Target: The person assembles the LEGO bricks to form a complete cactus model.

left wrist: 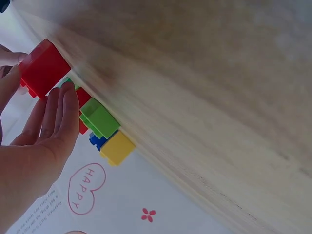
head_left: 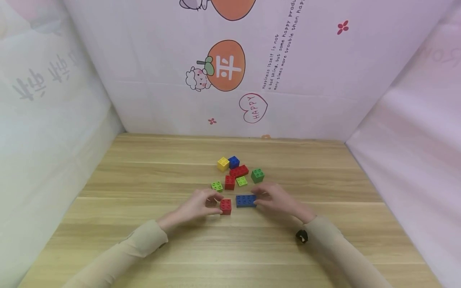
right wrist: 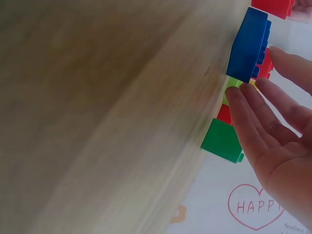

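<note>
My left hand [head_left: 201, 205] has its thumb and fingers at the left end of a red 2x2 brick [head_left: 225, 206], and pinches it; the left wrist view shows the red brick [left wrist: 45, 68] between thumb and fingers. To its right lies a longer blue brick [head_left: 246, 201], studs up, a small gap away. My right hand [head_left: 275, 199] is at the blue brick's right end, thumb and fingers spread around that end. In the right wrist view the fingers [right wrist: 251, 117] are fairly straight and seem slightly apart from the blue brick [right wrist: 247, 46].
Behind the hands sit a lime brick [head_left: 217, 186], a red brick [head_left: 229, 182], another lime brick [head_left: 241, 181], a long red brick [head_left: 239, 171], a green brick [head_left: 257, 175], a yellow brick [head_left: 223, 163] and a blue brick [head_left: 234, 162]. Printed white cloth walls [head_left: 162, 108] enclose the wooden table [head_left: 230, 256].
</note>
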